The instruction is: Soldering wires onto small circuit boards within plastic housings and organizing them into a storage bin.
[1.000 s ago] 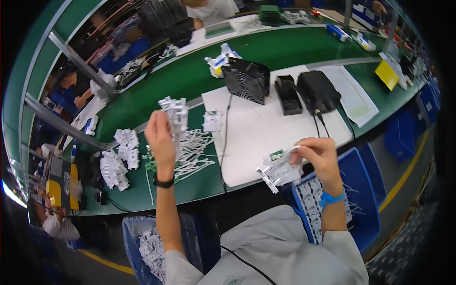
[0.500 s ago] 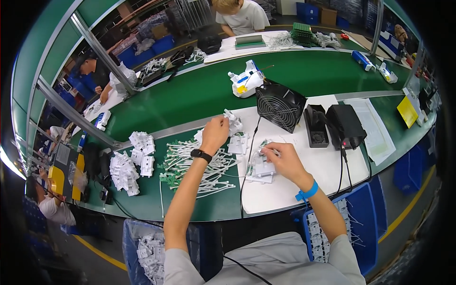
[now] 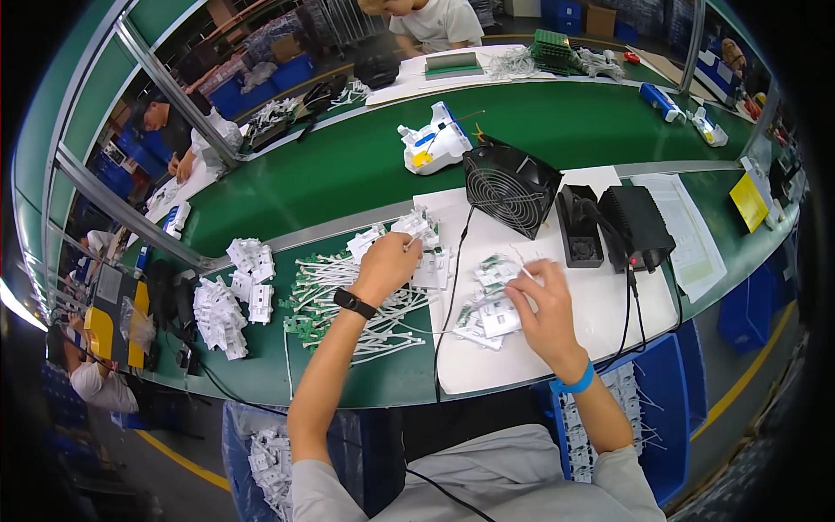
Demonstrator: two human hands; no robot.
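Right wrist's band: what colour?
The band is bright blue; the head view shows it best.

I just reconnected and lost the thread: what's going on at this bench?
A person is working bare-handed with small white plastic parts. The left hand is at a cluster of white parts beside the loose white cables. The right hand, blurred, is over more white parts on the white sheet; its grip is unclear. A black fan stands behind them, and another pile of white parts lies left of the cables.
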